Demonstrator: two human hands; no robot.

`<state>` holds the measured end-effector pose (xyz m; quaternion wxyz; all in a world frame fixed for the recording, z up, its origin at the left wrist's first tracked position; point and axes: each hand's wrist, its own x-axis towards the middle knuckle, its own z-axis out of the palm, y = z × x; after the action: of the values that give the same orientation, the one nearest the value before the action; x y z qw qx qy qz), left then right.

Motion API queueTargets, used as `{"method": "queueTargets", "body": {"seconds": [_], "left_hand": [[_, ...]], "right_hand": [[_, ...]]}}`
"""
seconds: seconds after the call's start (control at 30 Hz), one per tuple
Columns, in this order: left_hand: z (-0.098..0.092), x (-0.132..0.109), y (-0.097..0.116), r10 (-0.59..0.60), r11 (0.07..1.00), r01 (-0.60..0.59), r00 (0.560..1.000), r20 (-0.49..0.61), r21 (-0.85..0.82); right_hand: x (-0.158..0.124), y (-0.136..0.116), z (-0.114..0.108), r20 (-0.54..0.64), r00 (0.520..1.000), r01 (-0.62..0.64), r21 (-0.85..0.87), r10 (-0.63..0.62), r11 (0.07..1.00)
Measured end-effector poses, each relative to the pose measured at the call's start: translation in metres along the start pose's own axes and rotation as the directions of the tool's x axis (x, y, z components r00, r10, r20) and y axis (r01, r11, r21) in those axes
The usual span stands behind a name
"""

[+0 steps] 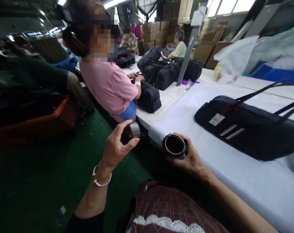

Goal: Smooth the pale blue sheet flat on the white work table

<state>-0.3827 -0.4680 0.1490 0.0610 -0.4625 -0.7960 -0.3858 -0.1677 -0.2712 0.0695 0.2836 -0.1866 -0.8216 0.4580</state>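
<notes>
Between the thumb and fingers of my left hand (116,145) is a small dark cap (134,130) with a metallic side. My right hand (192,158) is wrapped round a dark cup-like container (175,145), whose round mouth faces me, dark inside. The cap and the container are apart, both held in front of me near the table's edge. A black bag (249,129) with a white tag, red string and long handles lies on the white table (210,161) to the right.
A person in pink (108,84) stands at the table ahead, hands on a black bag (149,97). More black bags (166,76) stand behind, near a grey post (188,51). An orange bin (62,113) is at left. Two people sit farther back.
</notes>
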Motion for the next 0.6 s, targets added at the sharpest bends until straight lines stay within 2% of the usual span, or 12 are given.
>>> {"method": "queueTargets", "body": {"seconds": [0.07,0.13,0.23,0.4,0.53,0.6], "left_hand": [[-0.001,-0.016,-0.023,-0.180,0.983,0.178,0.983,-0.041,-0.043],[0.002,-0.033,-0.043,-0.331,0.942,0.328,0.943,-0.036,-0.066],[0.007,-0.057,-0.065,-0.479,0.877,0.478,0.878,-0.008,-0.054],[0.016,-0.089,-0.087,-0.603,0.794,0.605,0.796,0.045,-0.058],[0.022,-0.101,-0.099,-0.642,0.761,0.643,0.766,0.042,-0.087],[0.024,-0.101,-0.102,-0.649,0.754,0.651,0.759,0.050,-0.092]], "right_hand": [[0.002,-0.011,-0.010,-0.025,0.995,0.095,-0.004,-0.095,0.995],[0.006,-0.027,-0.021,-0.033,0.983,0.178,0.003,-0.178,0.984],[0.013,-0.059,-0.039,-0.006,0.959,0.282,-0.016,-0.282,0.959],[0.022,-0.112,-0.067,0.029,0.918,0.396,-0.054,-0.394,0.917],[0.025,-0.129,-0.083,0.109,0.867,0.486,0.022,-0.485,0.874],[0.026,-0.133,-0.090,0.134,0.857,0.495,0.054,-0.497,0.867]]}}
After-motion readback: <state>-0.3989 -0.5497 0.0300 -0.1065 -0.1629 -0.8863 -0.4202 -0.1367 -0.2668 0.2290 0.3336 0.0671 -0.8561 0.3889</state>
